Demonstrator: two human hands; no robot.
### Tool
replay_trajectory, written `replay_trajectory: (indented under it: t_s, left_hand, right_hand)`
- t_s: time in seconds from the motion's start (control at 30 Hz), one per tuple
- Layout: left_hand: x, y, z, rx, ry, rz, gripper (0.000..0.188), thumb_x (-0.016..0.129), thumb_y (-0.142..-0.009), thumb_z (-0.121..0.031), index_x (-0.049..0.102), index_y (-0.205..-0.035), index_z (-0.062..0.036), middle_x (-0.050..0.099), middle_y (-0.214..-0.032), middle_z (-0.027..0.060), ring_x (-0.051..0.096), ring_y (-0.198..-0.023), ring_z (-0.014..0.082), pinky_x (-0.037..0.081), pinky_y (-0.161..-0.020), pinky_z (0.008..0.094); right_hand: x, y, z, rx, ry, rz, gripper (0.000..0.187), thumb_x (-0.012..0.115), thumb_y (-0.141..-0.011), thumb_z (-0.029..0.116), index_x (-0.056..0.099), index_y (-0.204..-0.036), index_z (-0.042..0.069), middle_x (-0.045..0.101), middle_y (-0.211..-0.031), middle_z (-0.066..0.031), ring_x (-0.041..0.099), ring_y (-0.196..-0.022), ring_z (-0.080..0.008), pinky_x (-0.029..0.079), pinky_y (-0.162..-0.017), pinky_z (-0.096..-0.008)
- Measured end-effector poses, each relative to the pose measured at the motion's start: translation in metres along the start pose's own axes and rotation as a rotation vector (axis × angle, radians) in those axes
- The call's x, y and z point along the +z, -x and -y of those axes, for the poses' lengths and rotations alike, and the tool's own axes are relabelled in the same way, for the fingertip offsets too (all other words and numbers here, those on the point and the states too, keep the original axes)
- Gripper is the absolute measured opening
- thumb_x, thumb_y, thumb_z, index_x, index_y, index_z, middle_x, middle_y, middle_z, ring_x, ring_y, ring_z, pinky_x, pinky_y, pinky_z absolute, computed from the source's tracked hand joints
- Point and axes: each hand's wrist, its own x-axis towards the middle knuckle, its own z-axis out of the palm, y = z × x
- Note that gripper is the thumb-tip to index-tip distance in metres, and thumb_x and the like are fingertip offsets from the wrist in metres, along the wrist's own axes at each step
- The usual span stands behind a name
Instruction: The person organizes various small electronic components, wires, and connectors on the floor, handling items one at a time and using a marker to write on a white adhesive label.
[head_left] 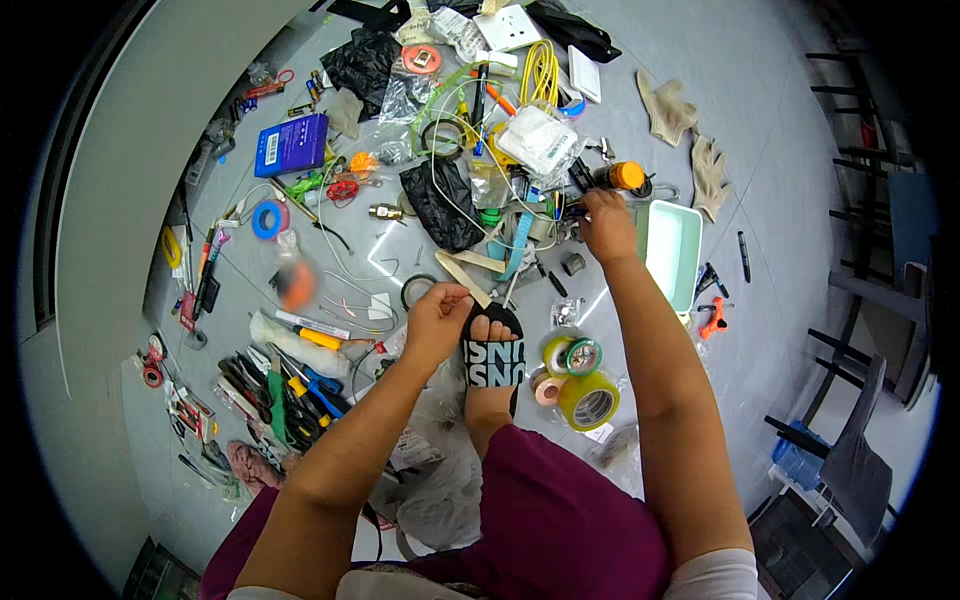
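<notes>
My left hand is closed in a pinch just left of my sandal. Its fingertips meet the edge of a folded beige strip; whether they grip it I cannot make out. Farther off and to the right, my right hand reaches down into the pile with its fingers curled. Dark small parts lie at those fingertips, and what they hold is hidden. Just beyond that hand stands an orange-capped container. A light blue strap and a grey pipe fitting lie to its left.
Tape rolls lie right of my foot. A pale green tray sits beside my right forearm, with gloves beyond it. Hand tools, a purple box and a black bag lie leftward. A chair stands at right.
</notes>
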Motion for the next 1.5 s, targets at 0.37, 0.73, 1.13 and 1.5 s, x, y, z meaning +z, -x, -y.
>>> replay_trajectory:
  t_s: [0.37, 0.73, 1.13, 1.5]
  left_hand:
    - [0.009, 0.006, 0.005, 0.011, 0.022, 0.018, 0.017, 0.058, -0.085, -0.007, 0.058, -0.101, 0.0004, 0.060, -0.088, 0.0042, 0.055, -0.079, 0.0105, 0.044, -0.074, 0.0233]
    - [0.014, 0.007, -0.005, 0.024, 0.046, 0.051, 0.017, 0.057, -0.086, -0.007, 0.057, -0.101, 0.0015, 0.061, -0.089, 0.0040, 0.055, -0.080, 0.0092, 0.045, -0.074, 0.0227]
    - [0.030, 0.006, -0.073, -0.295, 0.675, 0.356, 0.035, 0.055, -0.090, -0.020, 0.050, -0.121, -0.0039, 0.058, -0.103, 0.0069, 0.058, -0.083, 0.0115, 0.050, -0.070, 0.0217]
    - [0.018, 0.012, -0.074, -0.165, 0.539, 0.476, 0.036, 0.059, -0.079, 0.006, 0.056, -0.114, -0.0007, 0.057, -0.114, 0.0078, 0.057, -0.095, 0.0111, 0.050, -0.075, 0.0216]
  right_hand:
    - [0.014, 0.002, 0.002, 0.309, -0.237, 0.262, 0.041, 0.072, -0.071, 0.018, 0.050, -0.103, 0.005, 0.056, -0.096, -0.0176, 0.057, -0.090, -0.0350, 0.047, -0.079, -0.0406]
    - [0.013, 0.017, 0.000, 0.441, -0.351, 0.321, 0.031, 0.062, -0.070, 0.022, 0.057, -0.091, 0.000, 0.062, -0.088, -0.0229, 0.061, -0.083, -0.0353, 0.049, -0.075, -0.0392]
    - [-0.063, 0.068, 0.114, 0.640, -2.100, 0.917, 0.029, 0.058, -0.086, 0.009, 0.052, -0.111, -0.004, 0.063, -0.094, -0.0144, 0.065, -0.083, -0.0209, 0.056, -0.074, -0.0303]
    - [-0.064, 0.071, 0.126, 0.516, -1.839, 0.863, 0.038, 0.055, -0.075, -0.010, 0.053, -0.112, 0.000, 0.058, -0.103, -0.0061, 0.058, -0.092, -0.0140, 0.049, -0.083, -0.0287]
